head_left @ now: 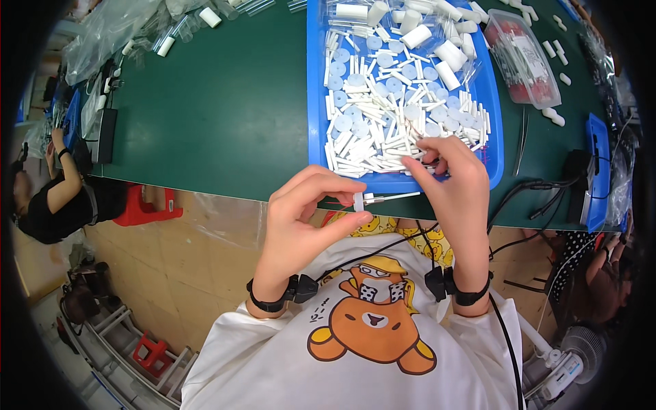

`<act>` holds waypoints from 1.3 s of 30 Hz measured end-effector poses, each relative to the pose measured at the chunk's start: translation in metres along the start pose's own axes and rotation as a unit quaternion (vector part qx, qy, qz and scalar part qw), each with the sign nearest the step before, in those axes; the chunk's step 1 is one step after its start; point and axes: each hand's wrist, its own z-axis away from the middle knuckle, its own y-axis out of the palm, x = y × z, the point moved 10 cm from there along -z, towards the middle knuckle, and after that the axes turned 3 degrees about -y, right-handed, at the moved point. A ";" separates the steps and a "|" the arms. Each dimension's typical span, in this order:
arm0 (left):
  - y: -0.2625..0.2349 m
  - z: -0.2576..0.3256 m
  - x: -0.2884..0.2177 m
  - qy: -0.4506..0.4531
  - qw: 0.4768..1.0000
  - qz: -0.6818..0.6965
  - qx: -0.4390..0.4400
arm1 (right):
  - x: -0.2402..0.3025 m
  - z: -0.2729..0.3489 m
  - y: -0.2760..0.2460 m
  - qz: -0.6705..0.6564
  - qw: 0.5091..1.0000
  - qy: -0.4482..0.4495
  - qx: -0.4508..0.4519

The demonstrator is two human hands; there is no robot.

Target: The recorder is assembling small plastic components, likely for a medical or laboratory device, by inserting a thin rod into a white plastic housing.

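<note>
My left hand (307, 208) is closed just off the table's front edge, pinching a small pale translucent disc (358, 202) between thumb and fingers. A thin white stick (396, 197) extends from that disc toward the right. My right hand (451, 167) hovers over the near part of the blue tray (316, 102), thumb and index finger apart above a pile of short white sticks (383, 147). No held thing shows between those fingertips. Translucent discs (342, 123) lie scattered among the sticks, and larger white cylinders (415, 36) fill the tray's far end.
Right of the tray stand a clear plastic box (523, 58) with red contents and metal tweezers (521, 140) on the green table (219, 102). Black cables (540, 184) run at the right. Plastic bags (113, 34) lie far left. A co-worker (61, 184) sits at left, near a red stool (147, 205).
</note>
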 end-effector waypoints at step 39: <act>0.004 -0.004 -0.006 0.008 0.998 0.041 -0.053 | 0.044 0.028 -0.057 -0.076 0.965 -0.241 -0.069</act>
